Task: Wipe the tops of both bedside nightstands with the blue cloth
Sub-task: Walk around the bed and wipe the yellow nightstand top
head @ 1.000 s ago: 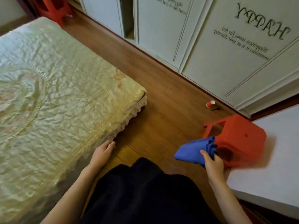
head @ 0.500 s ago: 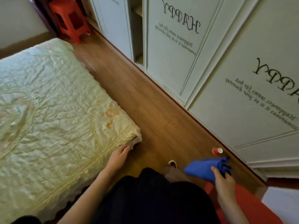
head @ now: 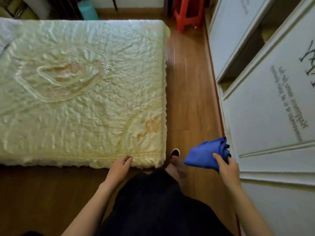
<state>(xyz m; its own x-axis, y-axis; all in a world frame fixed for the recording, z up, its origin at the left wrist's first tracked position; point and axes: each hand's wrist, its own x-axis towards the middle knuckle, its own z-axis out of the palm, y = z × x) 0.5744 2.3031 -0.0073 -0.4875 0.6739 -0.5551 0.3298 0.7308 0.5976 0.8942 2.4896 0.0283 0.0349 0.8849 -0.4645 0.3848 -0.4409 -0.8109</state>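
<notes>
The blue cloth is bunched in my right hand, held in the air over the wooden floor beside the white wardrobe. My left hand hangs empty with loosely curled fingers, just in front of the near corner of the bed. No nightstand shows in this view.
A bed with a pale yellow quilted cover fills the left. A strip of wooden floor runs between it and the white wardrobe doors. A red plastic stool stands at the far end. My foot is on the floor.
My view has swung left from the white surface and red stool toward the aisle beside the bed. My right hand still carries the cloth; my left hand has moved along the bed's corner.
</notes>
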